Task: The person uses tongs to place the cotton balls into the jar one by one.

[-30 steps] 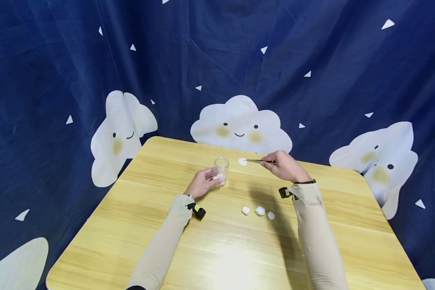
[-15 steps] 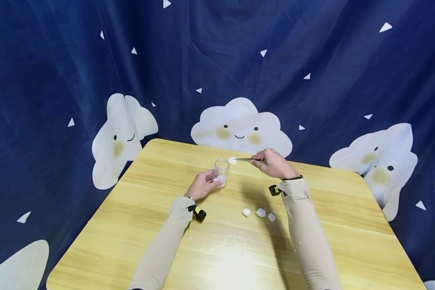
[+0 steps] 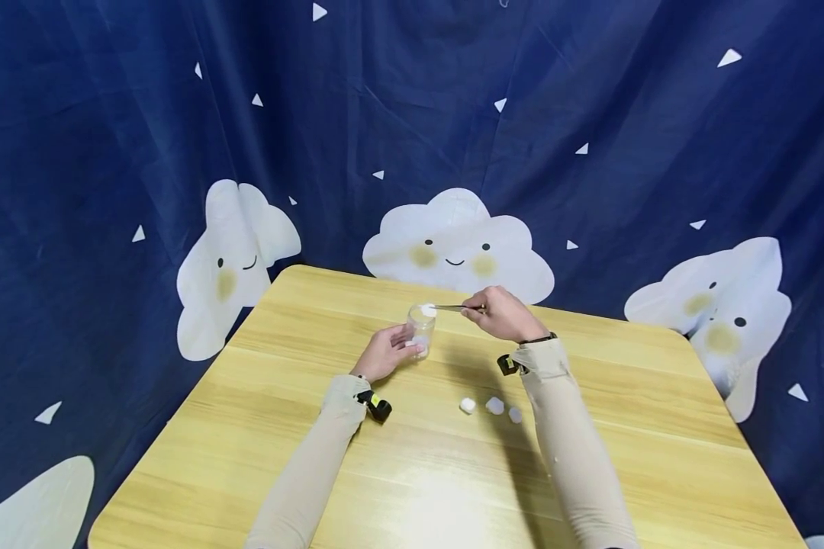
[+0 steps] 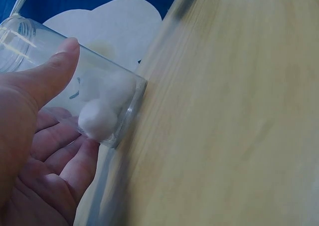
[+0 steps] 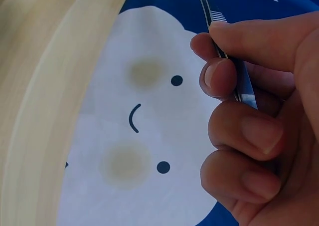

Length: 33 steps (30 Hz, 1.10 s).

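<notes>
Backdrop: dark blue curtain [image 3: 590, 114] hanging in soft folds across the whole rear and both sides; scattered small white triangles [image 3: 729, 57] printed on it
Cloud prints: white smiling clouds with yellowish cheeks; one behind the far edge at centre [image 3: 456, 244], one at left [image 3: 236, 263], one at right [image 3: 724, 305]; part of another at bottom left [image 3: 34, 507]
Surface: light wooden top [image 3: 659, 427] with visible grain and rounded corners
Light: bright pale glare on the near middle of the wood [image 3: 446, 511]; even overall
</notes>
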Motion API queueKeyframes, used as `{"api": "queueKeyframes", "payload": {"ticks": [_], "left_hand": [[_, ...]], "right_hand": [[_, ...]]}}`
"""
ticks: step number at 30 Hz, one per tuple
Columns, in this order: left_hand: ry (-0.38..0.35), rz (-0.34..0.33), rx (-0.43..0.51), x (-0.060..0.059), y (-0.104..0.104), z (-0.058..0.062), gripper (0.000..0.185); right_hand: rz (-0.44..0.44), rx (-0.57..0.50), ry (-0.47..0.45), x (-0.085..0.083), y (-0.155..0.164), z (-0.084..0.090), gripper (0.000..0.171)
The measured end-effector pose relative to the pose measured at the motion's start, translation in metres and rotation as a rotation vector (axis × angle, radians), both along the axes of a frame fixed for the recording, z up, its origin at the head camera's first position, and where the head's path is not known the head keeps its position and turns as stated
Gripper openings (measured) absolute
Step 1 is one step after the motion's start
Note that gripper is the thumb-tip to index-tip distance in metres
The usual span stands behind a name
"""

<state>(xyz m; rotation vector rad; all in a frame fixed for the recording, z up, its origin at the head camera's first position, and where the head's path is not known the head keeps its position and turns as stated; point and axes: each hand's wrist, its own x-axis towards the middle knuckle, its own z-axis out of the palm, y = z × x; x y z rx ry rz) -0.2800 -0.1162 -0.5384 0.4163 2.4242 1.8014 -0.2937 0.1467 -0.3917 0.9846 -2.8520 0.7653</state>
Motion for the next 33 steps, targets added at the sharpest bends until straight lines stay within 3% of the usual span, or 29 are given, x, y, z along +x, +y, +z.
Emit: {"api": "queueKeyframes", "payload": {"ticks": [33], "left_hand": [[-0.008,-0.003,0.017,-0.002,0.000,-0.003,0.066]], "right_hand": [[0.047,0.010,-0.019,0.007,-0.009,-0.013,0.017]]}}
